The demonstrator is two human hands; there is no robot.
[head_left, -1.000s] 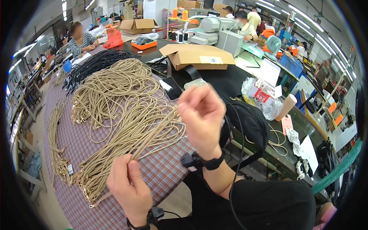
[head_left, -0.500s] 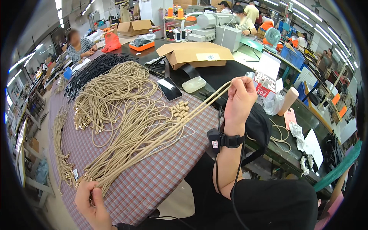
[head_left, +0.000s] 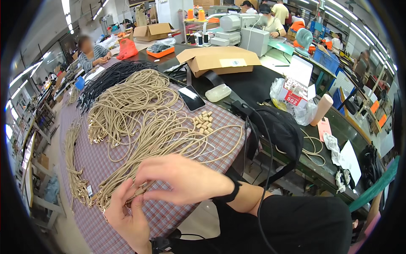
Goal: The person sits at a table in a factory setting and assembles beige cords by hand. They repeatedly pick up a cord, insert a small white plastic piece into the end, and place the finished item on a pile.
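At the front edge of the table, my left hand is closed in a pinch round the metal-fitted end of a tan cord. My right hand reaches across from the right, its fingertips meeting the left ones at that same end. A short tan piece shows between the fingers; its details are partly hidden. Beyond the hands spreads a bundle of tan cords with gold-coloured hooks at the near ends. Several small tan cylinders lie to the right of the cords.
A larger tan cord heap and black cords lie farther back on the checked cloth. Nearby are a phone, a cardboard box, a black bag and a small carton. A co-worker sits at far left.
My right hand has come down and left from its raised place to my left hand. The cord it held stretched out now lies in a loose loop on the table.
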